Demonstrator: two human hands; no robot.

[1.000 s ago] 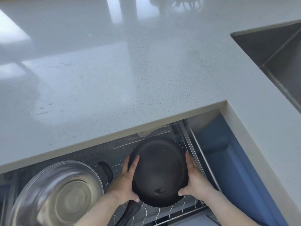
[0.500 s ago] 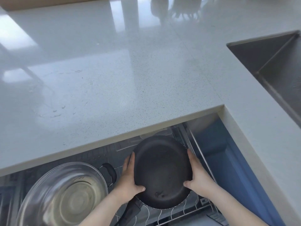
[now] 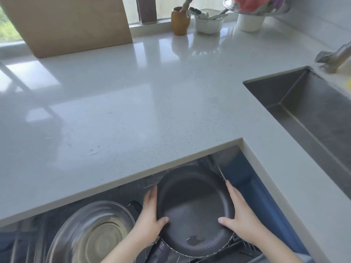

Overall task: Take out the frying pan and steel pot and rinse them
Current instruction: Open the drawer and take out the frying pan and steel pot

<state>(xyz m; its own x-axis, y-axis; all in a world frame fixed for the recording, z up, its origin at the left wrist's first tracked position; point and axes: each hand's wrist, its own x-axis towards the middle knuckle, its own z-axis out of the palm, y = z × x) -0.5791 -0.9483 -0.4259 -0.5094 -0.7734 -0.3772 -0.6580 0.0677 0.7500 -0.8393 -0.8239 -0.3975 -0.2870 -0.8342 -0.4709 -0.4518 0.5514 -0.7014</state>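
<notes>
A black frying pan (image 3: pixel 193 209) sits tilted in the pulled-out wire drawer rack under the white countertop (image 3: pixel 133 111). My left hand (image 3: pixel 150 219) grips its left rim, thumb inside the pan. Opposite it, my right hand (image 3: pixel 241 219) grips the right rim, thumb also inside. The pan's black handle (image 3: pixel 159 251) points down toward me between my forearms. To the left in the same drawer lies a shiny steel pot (image 3: pixel 91 234), its open mouth facing up. The steel sink (image 3: pixel 311 111) is at the right, with a faucet (image 3: pixel 334 56) above it.
The countertop edge overhangs the back of the drawer, just above the pan. A brown board (image 3: pixel 72 23) leans at the back left. A wooden cup (image 3: pixel 180 19), a white tub (image 3: pixel 209 21) and a white holder (image 3: pixel 250 19) stand by the window.
The view has tilted up, so the back of the counter and the faucet show now. Both hands keep their grip on the pan, which has risen slightly toward the counter edge.
</notes>
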